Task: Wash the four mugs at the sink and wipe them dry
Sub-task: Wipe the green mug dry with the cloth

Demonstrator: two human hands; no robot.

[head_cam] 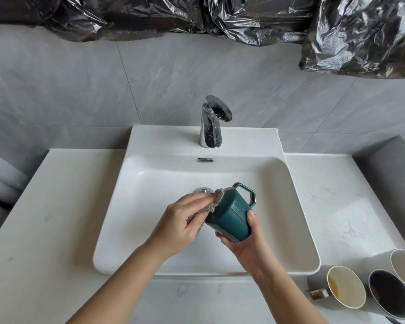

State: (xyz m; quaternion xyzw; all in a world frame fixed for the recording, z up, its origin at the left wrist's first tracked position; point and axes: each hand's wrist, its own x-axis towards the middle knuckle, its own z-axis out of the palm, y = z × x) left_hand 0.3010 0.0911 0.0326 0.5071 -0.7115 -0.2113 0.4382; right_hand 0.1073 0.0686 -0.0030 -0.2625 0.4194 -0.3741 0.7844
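Green mug (229, 216) tilted over sink (206, 265), mouth toward 10 o'clock; your right hand (246, 244) wraps base; left hand (180, 220) pinches grey cloth (216, 198) at rim; push cloth inside, turn mug, grip firmly, likely slippery; other mugs (346, 291) at 4 o'clock.

Glossy dark-green ceramic mug (229, 218); rough grey cloth (53, 199) of nubby weave; mirror-bright chrome faucet (212, 123); smooth white glazed sink (290, 206); crinkled shiny black plastic sheeting (360, 36).
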